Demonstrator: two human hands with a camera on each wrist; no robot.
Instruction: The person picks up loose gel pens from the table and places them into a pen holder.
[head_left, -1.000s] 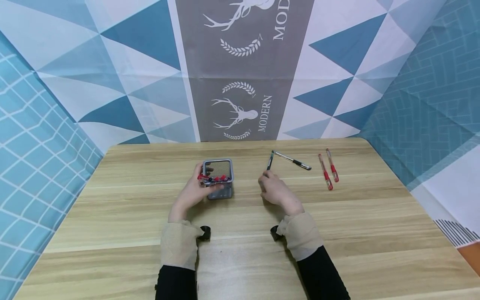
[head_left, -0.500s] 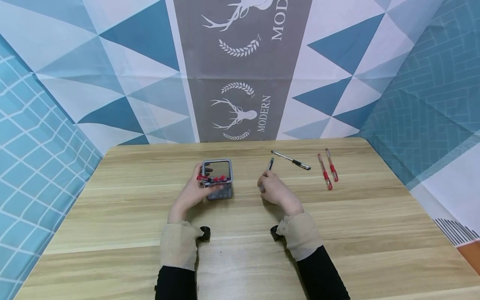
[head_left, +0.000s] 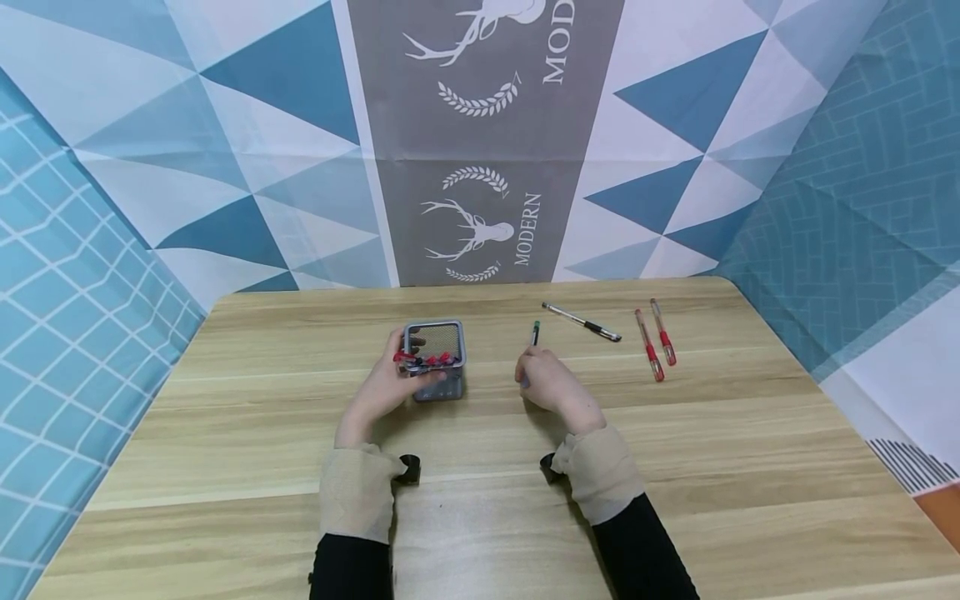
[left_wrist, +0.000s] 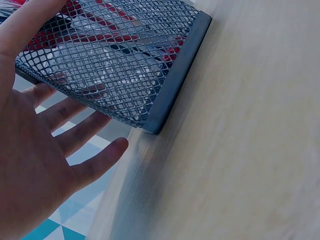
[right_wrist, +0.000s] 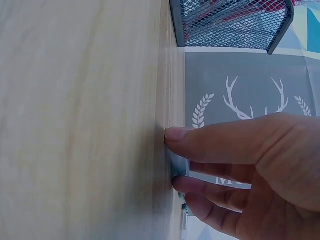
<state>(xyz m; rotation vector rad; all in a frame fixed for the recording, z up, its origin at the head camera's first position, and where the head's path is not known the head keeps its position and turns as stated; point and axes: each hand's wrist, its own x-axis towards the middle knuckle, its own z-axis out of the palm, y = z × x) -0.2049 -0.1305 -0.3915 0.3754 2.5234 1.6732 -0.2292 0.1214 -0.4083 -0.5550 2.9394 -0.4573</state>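
A dark mesh pen holder stands on the wooden table, with several red-ended pens inside. My left hand holds it from the left side, the thumb across the front and the fingers round behind; in the left wrist view the little finger sticks out free of the mesh. To the right, my right hand pinches a pen with a dark, green-tipped end pointing away from me. In the right wrist view the thumb and fingers of that hand touch the tabletop and mostly hide the pen.
Beyond the right hand a black-grip pen lies slantwise on the table. Farther right are two red pens side by side. A patterned cloth backdrop rises behind the table's far edge.
The pen in my right hand has been drawn toward me, away from the black-grip pen's end, and turned a little straighter. My left hand and the pen holder stay put.
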